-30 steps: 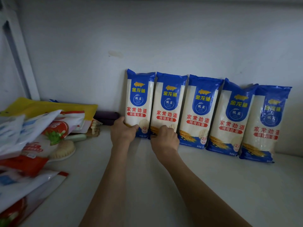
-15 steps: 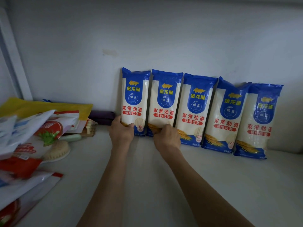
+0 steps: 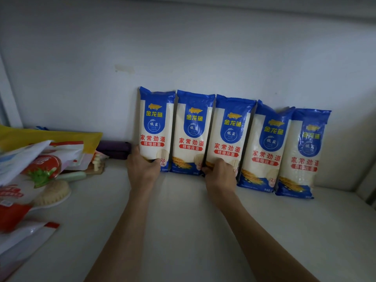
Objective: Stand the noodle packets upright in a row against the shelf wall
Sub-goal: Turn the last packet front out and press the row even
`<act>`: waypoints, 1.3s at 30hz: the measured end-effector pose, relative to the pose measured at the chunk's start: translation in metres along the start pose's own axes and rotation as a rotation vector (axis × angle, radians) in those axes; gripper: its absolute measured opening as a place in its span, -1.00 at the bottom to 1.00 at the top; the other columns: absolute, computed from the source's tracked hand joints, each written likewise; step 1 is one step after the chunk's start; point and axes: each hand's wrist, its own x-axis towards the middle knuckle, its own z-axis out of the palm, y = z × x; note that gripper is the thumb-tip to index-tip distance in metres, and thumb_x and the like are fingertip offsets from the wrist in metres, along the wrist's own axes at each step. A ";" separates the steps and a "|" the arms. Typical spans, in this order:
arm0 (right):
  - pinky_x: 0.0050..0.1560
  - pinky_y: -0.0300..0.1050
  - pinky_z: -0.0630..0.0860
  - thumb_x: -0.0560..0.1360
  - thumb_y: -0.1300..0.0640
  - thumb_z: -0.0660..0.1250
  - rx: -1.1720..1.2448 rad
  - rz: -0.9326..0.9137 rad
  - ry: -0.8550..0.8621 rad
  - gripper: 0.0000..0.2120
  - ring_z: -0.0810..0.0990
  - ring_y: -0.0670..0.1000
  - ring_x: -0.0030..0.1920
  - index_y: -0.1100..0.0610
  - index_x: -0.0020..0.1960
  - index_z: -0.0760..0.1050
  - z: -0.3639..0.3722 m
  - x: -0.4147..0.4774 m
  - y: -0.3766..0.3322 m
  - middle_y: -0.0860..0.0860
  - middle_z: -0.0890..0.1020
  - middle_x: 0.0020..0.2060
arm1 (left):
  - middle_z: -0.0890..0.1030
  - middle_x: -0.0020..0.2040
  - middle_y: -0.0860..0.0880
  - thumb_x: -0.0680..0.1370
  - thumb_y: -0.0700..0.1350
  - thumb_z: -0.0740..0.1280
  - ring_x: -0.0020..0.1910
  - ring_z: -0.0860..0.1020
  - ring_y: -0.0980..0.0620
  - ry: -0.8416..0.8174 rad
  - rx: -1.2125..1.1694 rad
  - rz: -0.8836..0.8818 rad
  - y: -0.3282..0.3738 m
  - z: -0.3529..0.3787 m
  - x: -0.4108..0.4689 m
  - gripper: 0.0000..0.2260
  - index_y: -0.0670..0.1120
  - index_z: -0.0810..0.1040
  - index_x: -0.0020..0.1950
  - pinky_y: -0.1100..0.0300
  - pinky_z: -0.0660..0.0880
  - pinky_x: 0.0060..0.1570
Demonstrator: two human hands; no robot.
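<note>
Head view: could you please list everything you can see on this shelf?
noodle packets: five, blue and white, upright in a row at the back
wall: one, white, behind the row
shelf floor: one, white, beneath everything
flat item: one, dark purple, left of the row
bags: several, red, white, yellow, piled at left
round item: one, beige, beside the pile
left hand: one, gripping the leftmost packet's bottom
right hand: one, gripping the third packet's bottom
</note>
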 end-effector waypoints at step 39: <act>0.24 0.27 0.43 0.45 0.25 0.44 0.350 0.269 0.362 -0.41 0.40 0.31 0.31 0.30 0.33 0.19 -0.102 0.034 0.146 0.31 0.38 0.28 | 0.47 0.26 -0.27 0.40 -0.22 0.53 0.29 0.44 -0.24 0.010 0.045 -0.020 0.003 0.007 -0.002 -0.41 -0.21 0.36 0.36 -0.19 0.47 0.16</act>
